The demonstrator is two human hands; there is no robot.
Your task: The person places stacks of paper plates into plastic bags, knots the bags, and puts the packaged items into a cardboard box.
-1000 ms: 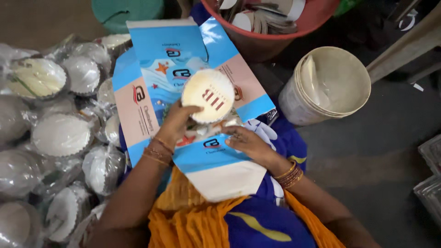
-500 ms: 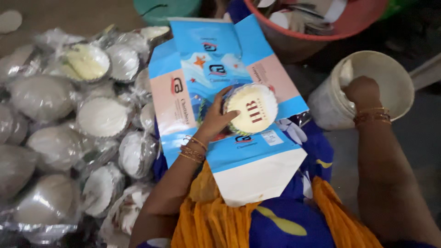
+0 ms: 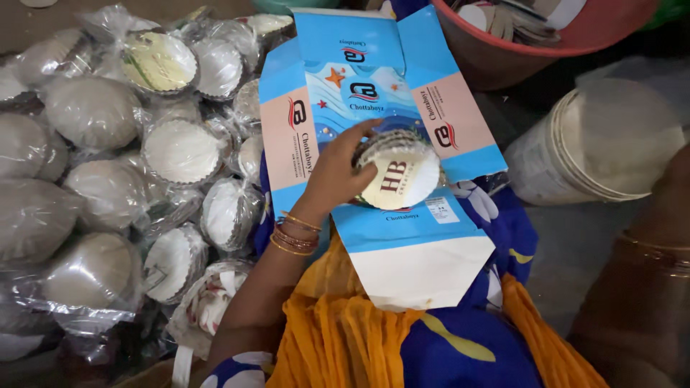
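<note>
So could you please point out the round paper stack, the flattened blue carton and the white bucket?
round paper stack (image 3: 399,172), head view, its white top face
flattened blue carton (image 3: 359,50), head view, upper blue panel
white bucket (image 3: 535,162), head view, its side wall

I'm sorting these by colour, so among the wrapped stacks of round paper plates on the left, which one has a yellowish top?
The wrapped stack near the top of the pile, beside the flattened blue carton's upper left corner. Its top face is pale yellow; the others around it show white or grey.

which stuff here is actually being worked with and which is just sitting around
In use:
- left hand, gripping the round stack of paper plates
- flattened blue carton under that stack, on the lap
- right hand, at the white bucket; blurred, grip unclear

Lying about:
- bagged plate stacks heaped beside the person
- red tub of card scraps
</note>
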